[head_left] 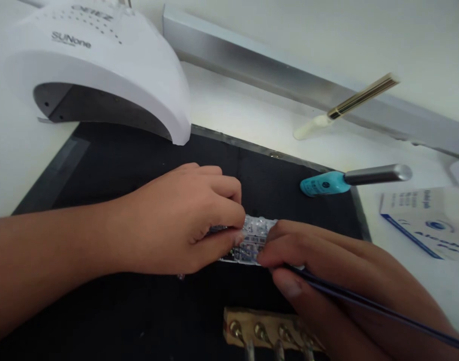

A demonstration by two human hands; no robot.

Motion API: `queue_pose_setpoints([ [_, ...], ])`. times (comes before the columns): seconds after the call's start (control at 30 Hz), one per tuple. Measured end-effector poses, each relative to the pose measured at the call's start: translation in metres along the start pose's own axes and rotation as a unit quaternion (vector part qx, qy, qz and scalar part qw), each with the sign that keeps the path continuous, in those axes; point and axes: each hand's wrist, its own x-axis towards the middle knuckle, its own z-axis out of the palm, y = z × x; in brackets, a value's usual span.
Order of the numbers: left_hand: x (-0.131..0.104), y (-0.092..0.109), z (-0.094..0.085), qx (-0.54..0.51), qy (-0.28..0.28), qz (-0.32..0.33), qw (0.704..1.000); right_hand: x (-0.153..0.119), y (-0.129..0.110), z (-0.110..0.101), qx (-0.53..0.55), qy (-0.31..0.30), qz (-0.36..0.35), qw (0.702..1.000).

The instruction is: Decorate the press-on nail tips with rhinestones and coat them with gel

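A small clear plastic case (254, 228) with compartments of tiny shiny pieces lies on the black mat, partly hidden by both hands. My left hand (192, 215) is closed at its left end, thumb and index finger pressed together on the case. My right hand (327, 260) grips slim dark tweezers (365, 298), whose tips sit at the case's right part, hidden by the fingers. Nearer to me, below the right hand, is a tan strip (254, 333) with several brass-coloured round bases and clear nail tips standing on it.
A white nail lamp (112, 65) stands at the back left. At the right are a turquoise polish bottle (325, 184) with a silver cap, a white bottle (312, 127) with a gold cap, and an alcohol pad box (428, 220). A metal rail (252, 60) runs along the back.
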Motion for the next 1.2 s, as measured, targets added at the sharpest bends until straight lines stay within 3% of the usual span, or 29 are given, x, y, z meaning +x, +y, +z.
queue_pose_setpoints([
  [0.27, 0.0005, 0.0009, -0.0011, -0.002, -0.001, -0.001, 1.000, -0.0019, -0.0024, -0.0009, -0.013, -0.012, 0.021, 1.000],
  [0.47, -0.0001, 0.0020, -0.0017, -0.003, -0.008, -0.003, 1.000, 0.0029, 0.0025, -0.0014, 0.018, -0.016, -0.031, 0.999],
  [0.77, -0.0001, 0.0008, -0.0013, 0.000, -0.002, 0.000, 1.000, -0.0001, 0.0011, -0.0011, -0.001, -0.012, -0.007, 1.000],
  [0.9, -0.0007, 0.0013, -0.0017, 0.000, -0.005, 0.000, 1.000, -0.0001, 0.0037, 0.0002, 0.012, -0.005, -0.031, 0.999],
  [1.2, 0.0000, 0.0008, -0.0006, 0.001, -0.002, 0.000, 1.000, -0.0006, -0.0018, -0.0013, -0.004, -0.009, 0.003, 1.000],
])
